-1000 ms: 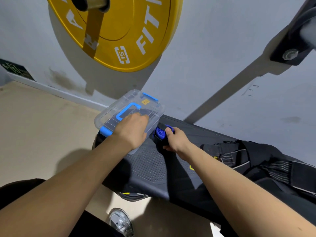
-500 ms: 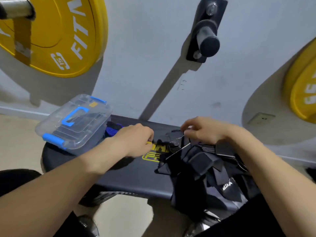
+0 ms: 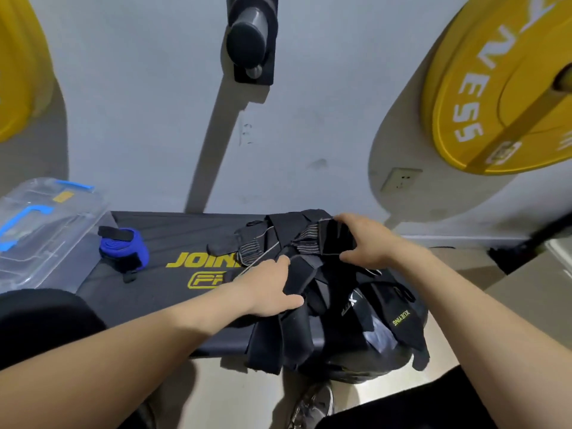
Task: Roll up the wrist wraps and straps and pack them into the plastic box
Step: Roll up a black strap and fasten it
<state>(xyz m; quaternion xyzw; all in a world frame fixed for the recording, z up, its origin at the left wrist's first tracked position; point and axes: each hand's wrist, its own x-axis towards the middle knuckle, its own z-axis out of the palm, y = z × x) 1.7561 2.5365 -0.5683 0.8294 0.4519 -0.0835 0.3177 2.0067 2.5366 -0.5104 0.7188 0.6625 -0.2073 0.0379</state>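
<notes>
R hand (image 3: pixel 366 243) pinched a black wrap (image 3: pixel 335 236) at centre right, prob. to pull it free. L hand (image 3: pixel 272 286) gripped the tangled black straps (image 3: pixel 269 342) below, steadying them. Rolled blue wrap (image 3: pixel 123 247) lay just beside the lidded plastic box (image 3: pixel 46 230), left edge, not yet packed. Surface: dark padded bench (image 3: pixel 173 230). Grey wall, yellow plate (image 3: pixel 501 88) upper right.

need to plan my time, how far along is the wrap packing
Done: one blue rolled wrist wrap lies on the black padded bench beside the clear plastic box, not inside it. In hand: the right hand grips a black grey-striped wrap, the left hand rests on the tangled pile of black straps. Left: rolling that pile and packing everything.
</notes>
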